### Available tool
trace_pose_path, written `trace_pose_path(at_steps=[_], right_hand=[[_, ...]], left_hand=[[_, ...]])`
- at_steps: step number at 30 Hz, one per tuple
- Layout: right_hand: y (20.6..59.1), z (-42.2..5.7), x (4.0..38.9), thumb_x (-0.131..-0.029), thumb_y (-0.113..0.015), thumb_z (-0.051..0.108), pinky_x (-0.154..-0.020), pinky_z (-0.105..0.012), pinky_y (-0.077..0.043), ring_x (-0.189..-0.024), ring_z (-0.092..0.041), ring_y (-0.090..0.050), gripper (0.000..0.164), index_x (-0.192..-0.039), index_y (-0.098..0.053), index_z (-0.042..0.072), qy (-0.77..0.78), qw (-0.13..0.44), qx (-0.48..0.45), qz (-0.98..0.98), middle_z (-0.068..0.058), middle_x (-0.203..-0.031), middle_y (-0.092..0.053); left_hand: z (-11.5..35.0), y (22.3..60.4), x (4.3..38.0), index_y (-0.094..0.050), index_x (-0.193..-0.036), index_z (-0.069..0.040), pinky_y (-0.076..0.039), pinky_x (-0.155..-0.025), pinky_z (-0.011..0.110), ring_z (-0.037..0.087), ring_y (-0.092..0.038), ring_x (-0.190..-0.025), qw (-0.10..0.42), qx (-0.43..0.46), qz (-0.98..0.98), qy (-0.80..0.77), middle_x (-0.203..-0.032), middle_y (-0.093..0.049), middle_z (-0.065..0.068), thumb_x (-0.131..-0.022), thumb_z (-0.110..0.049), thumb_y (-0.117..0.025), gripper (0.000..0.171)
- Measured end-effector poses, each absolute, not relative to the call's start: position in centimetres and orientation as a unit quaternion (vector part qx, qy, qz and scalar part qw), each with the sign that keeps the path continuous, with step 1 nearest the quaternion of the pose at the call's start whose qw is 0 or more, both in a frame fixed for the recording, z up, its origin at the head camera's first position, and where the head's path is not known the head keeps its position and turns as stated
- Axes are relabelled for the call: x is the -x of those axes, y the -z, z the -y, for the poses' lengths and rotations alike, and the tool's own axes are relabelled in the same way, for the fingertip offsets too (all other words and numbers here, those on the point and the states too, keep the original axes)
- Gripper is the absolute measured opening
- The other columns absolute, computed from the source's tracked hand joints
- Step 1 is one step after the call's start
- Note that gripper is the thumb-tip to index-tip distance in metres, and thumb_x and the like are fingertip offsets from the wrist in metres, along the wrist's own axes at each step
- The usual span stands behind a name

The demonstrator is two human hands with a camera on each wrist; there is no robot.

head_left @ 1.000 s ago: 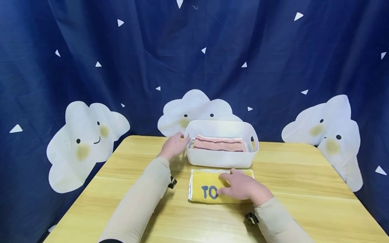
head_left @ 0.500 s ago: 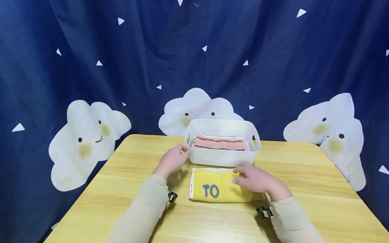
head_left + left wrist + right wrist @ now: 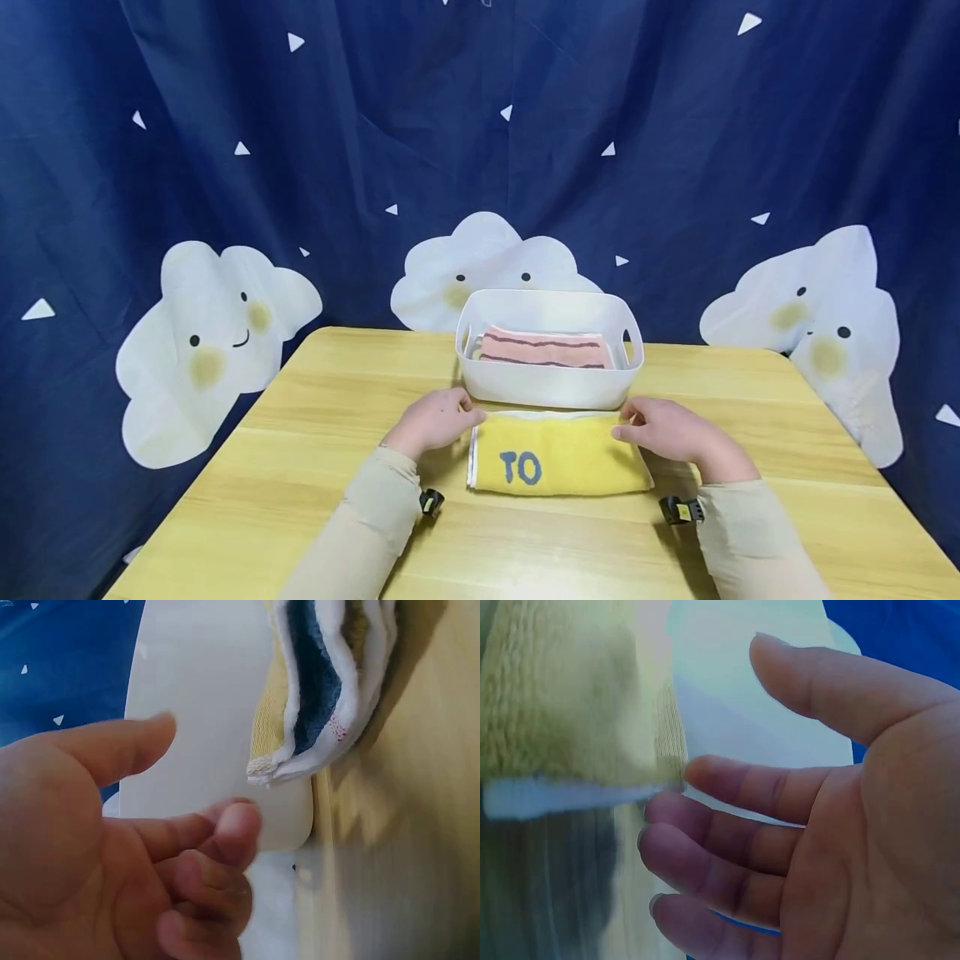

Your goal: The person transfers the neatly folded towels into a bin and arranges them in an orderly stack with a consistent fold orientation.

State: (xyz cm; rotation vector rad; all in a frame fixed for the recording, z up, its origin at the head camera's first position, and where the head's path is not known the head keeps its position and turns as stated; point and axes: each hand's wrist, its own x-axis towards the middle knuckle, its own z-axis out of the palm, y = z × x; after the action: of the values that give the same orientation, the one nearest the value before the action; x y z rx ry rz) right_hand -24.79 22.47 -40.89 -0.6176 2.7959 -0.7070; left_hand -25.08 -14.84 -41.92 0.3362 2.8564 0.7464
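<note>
A folded yellow towel (image 3: 577, 458) with blue letters "TO" lies on the table in the head view. My left hand (image 3: 435, 421) is beside its far left corner. In the left wrist view its thumb stands apart from loosely bent fingers, and the towel's layered white edges (image 3: 330, 697) are just beyond them. My right hand (image 3: 675, 429) is at the far right corner. In the right wrist view its fingertips touch or nearly touch the towel's corner (image 3: 671, 742), with the thumb held away. Neither hand grips anything.
Directly behind the towel stands a white plastic basket (image 3: 547, 388) with handle holes. Inside it lies a pink towel (image 3: 540, 348) with dark stripes. A blue curtain (image 3: 675, 150) hangs behind the wooden table (image 3: 300, 442).
My left hand has come from the basket's left side toward the near, by the yellow towel's corner. My right hand has slid off the towel's middle to its far right corner.
</note>
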Motion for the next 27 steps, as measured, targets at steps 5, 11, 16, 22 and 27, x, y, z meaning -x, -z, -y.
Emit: trace_pose_path(at_steps=[5, 11, 16, 22, 27], right_hand=[[41.4, -23.3, 25.1, -0.091, -0.072, 0.038, -0.077, -0.043, -0.049, -0.089, -0.022, -0.061, 0.034, -0.099, -0.064, 0.006, 0.244, 0.098, 0.184, -0.947, -0.003, -0.096, -0.066], [42.4, -23.6, 25.3, -0.089, -0.075, 0.035, -0.072, -0.038, -0.046, -0.081, -0.019, -0.056, 0.030, -0.094, -0.062, 0.008, 0.250, 0.127, 0.162, -0.946, 0.000, -0.087, -0.062], [42.8, -23.0, 25.2, -0.083, -0.080, 0.030, -0.066, -0.036, -0.041, -0.073, -0.020, -0.051, 0.031, -0.088, -0.059, 0.008, 0.262, 0.156, 0.149, -0.941, -0.002, -0.079, -0.056], [42.8, -22.2, 25.0, -0.082, -0.080, 0.024, -0.064, -0.036, -0.039, -0.072, -0.022, -0.050, 0.031, -0.087, -0.056, 0.006, 0.259, 0.170, 0.133, -0.942, -0.004, -0.079, -0.055], [43.0, -22.0, 25.1, -0.083, -0.079, 0.020, -0.067, -0.037, -0.042, -0.074, -0.023, -0.052, 0.027, -0.089, -0.058, 0.005, 0.269, 0.177, 0.132, -0.938, -0.005, -0.081, -0.057]], left_hand=[[14.7, 42.1, 24.9, -0.062, -0.101, -0.017, -0.047, -0.070, 0.039, 0.019, -0.057, -0.080, 0.134, -0.119, -0.955, -0.237, -0.089, -0.062, -0.002, -0.091, -0.054, -0.065, 0.038], [14.8, 42.6, 24.6, -0.059, -0.085, -0.017, -0.042, -0.060, 0.034, 0.016, -0.052, -0.068, 0.153, -0.138, -0.951, -0.231, -0.076, -0.056, -0.003, -0.082, -0.052, -0.076, 0.039], [14.7, 42.9, 24.4, -0.056, -0.075, -0.017, -0.039, -0.056, 0.032, 0.014, -0.047, -0.061, 0.161, -0.145, -0.948, -0.233, -0.067, -0.050, -0.004, -0.076, -0.047, -0.083, 0.041], [14.1, 43.5, 24.3, -0.060, -0.079, -0.015, -0.043, -0.059, 0.035, 0.017, -0.049, -0.063, 0.157, -0.130, -0.951, -0.233, -0.069, -0.054, -0.001, -0.075, -0.041, -0.086, 0.037], [13.9, 43.5, 24.2, -0.065, -0.082, -0.017, -0.045, -0.065, 0.036, 0.017, -0.051, -0.065, 0.165, -0.126, -0.951, -0.227, -0.073, -0.059, -0.001, -0.078, -0.039, -0.085, 0.029]])
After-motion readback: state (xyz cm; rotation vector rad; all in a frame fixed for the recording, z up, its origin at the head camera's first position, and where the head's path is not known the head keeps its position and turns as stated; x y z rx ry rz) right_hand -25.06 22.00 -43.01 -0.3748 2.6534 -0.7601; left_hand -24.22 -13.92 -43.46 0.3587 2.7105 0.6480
